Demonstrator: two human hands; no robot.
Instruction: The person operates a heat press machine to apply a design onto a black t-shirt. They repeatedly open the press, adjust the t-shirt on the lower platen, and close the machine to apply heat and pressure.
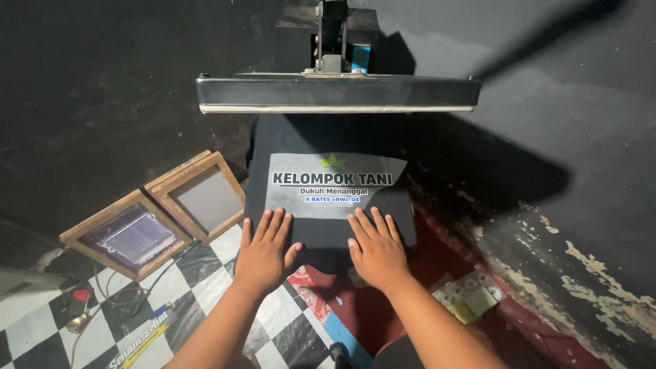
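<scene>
Both palms flat, fingers spread, gripping nothing: left hand (263, 249) and right hand (374, 249) press the near edge of the black shirt (328, 137) on the press bed. The grey transfer sheet (331, 186) lies mid-shirt, touching both sets of fingertips. The upper platen (338, 93) is raised at the far side. Risk: any sideways drag from the hands could skew the sheet.

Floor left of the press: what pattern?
Black-and-white checkered floor, seen in the head view, below the two wooden screen frames and beside the left hand.
</scene>
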